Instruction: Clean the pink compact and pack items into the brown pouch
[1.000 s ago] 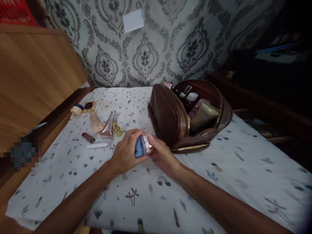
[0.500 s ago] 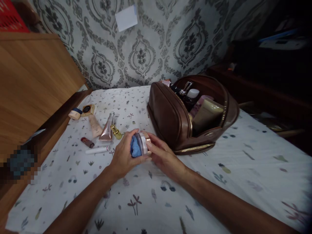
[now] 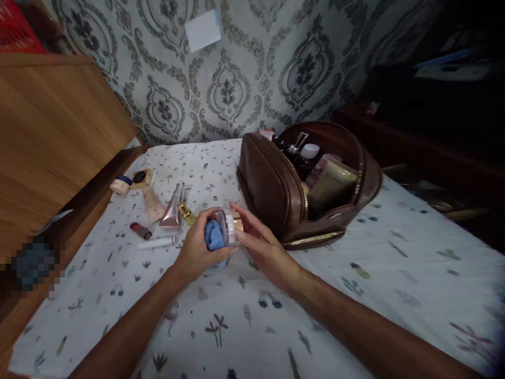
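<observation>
My left hand (image 3: 197, 245) is closed around a bunched blue cloth (image 3: 213, 236), which presses against the near side of a small round cosmetic jar (image 3: 228, 229). The jar is clear with a rose-gold lid and lies on its side between my hands. My right hand (image 3: 264, 245) grips it at the lid end, thumb and fingers on opposite sides. Just left of my left hand lie a gold-capped small bottle (image 3: 186, 213), a rose-gold tube (image 3: 171, 210) and a white pen-like stick (image 3: 158, 242). Both hands hover over the patterned sheet.
A brown makeup bag (image 3: 272, 189) stands unzipped at right, holding a gold tube (image 3: 333, 184) and a white-capped jar (image 3: 310, 151). Farther left are a beige tube (image 3: 153, 203), a dark red tube (image 3: 141, 230), a blue-lidded jar (image 3: 120, 184) and a square compact (image 3: 142, 178). A wooden panel (image 3: 59, 116) borders the left.
My left hand has shifted slightly left with the cloth, and more of the jar's clear side shows. My right-hand fingers have opened a little around the lid.
</observation>
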`<action>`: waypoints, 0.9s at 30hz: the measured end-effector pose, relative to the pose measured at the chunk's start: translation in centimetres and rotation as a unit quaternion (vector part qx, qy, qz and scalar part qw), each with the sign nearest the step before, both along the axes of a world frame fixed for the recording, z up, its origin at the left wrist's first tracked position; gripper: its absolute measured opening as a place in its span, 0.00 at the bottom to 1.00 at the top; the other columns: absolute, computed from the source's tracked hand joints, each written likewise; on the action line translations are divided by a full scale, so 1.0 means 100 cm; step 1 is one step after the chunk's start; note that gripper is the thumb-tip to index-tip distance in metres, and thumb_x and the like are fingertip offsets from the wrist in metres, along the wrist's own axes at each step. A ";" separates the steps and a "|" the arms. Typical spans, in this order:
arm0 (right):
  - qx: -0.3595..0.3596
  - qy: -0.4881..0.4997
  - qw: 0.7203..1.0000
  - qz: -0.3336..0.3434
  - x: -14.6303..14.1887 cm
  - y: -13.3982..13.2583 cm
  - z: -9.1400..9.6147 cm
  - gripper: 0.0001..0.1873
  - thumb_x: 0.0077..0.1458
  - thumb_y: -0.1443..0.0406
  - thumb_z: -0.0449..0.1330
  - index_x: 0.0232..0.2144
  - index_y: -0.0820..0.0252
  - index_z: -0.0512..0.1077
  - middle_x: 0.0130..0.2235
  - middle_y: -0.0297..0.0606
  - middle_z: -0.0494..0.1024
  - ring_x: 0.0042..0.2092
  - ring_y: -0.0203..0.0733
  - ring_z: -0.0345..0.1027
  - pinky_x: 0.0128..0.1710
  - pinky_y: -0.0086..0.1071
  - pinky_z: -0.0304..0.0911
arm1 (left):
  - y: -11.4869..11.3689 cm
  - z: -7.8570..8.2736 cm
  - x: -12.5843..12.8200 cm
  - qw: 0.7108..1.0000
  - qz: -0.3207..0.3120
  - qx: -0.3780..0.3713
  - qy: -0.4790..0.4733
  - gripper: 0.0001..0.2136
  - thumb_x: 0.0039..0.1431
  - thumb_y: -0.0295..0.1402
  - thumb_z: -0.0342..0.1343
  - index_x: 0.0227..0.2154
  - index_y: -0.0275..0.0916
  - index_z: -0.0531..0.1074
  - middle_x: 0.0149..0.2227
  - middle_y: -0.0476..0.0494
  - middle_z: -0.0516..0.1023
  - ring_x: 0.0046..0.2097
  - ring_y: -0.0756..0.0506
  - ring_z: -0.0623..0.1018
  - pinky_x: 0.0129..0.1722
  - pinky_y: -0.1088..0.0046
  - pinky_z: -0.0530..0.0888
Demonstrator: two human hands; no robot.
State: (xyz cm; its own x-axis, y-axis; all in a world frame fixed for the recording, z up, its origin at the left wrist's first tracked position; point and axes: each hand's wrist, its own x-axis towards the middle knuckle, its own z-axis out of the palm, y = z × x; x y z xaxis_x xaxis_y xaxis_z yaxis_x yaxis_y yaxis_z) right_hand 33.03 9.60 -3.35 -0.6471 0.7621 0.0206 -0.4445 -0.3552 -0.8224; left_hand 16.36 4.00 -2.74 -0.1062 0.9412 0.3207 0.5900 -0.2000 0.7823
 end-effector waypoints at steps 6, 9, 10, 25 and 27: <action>0.054 -0.056 0.997 -0.017 0.000 0.005 -0.007 0.28 0.52 0.47 0.66 0.51 0.51 0.72 0.50 0.37 0.78 0.53 0.46 0.69 0.56 0.40 0.61 | 0.000 -0.004 -0.001 0.999 -0.024 0.019 0.015 0.34 0.47 0.44 0.69 0.55 0.42 0.62 0.51 0.41 0.72 0.52 0.38 0.74 0.51 0.60 0.71; 0.096 -0.094 0.991 -0.014 -0.001 0.008 -0.012 0.28 0.58 0.42 0.56 0.47 0.54 0.75 0.49 0.39 0.78 0.55 0.49 0.67 0.55 0.42 0.62 | -0.001 -0.002 -0.001 0.997 -0.041 0.041 0.052 0.35 0.46 0.43 0.70 0.56 0.43 0.62 0.52 0.41 0.71 0.52 0.38 0.73 0.53 0.59 0.70; 0.106 -0.098 0.990 -0.010 -0.001 0.008 -0.013 0.29 0.60 0.41 0.52 0.47 0.55 0.76 0.49 0.40 0.78 0.56 0.50 0.66 0.56 0.43 0.61 | -0.001 -0.001 -0.001 0.996 -0.047 0.044 0.058 0.35 0.47 0.43 0.70 0.56 0.44 0.62 0.52 0.41 0.71 0.52 0.38 0.73 0.53 0.59 0.70; 0.051 -0.073 0.996 -0.001 -0.001 0.001 -0.004 0.25 0.55 0.43 0.61 0.43 0.55 0.73 0.35 0.33 0.76 0.36 0.39 0.70 0.35 0.32 0.67 | -0.001 0.007 -0.007 0.996 -0.088 0.022 0.001 0.37 0.46 0.49 0.69 0.58 0.44 0.65 0.53 0.41 0.72 0.54 0.37 0.73 0.55 0.59 0.70; 0.032 -0.081 0.996 0.018 0.000 0.001 -0.002 0.26 0.52 0.41 0.61 0.37 0.56 0.71 0.28 0.30 0.72 0.29 0.36 0.67 0.27 0.29 0.63 | -0.002 0.011 -0.007 0.994 -0.107 0.010 -0.011 0.37 0.46 0.50 0.69 0.59 0.45 0.66 0.53 0.41 0.72 0.54 0.37 0.73 0.56 0.59 0.69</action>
State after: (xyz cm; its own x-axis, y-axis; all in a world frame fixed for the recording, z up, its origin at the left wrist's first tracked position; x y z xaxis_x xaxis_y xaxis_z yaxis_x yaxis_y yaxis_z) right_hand 33.02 9.74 -3.56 -0.6735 0.7382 -0.0379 -0.2924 -0.3131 -0.9036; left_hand 15.68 3.83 -1.62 0.0887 0.9363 0.3397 0.5152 -0.3350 0.7889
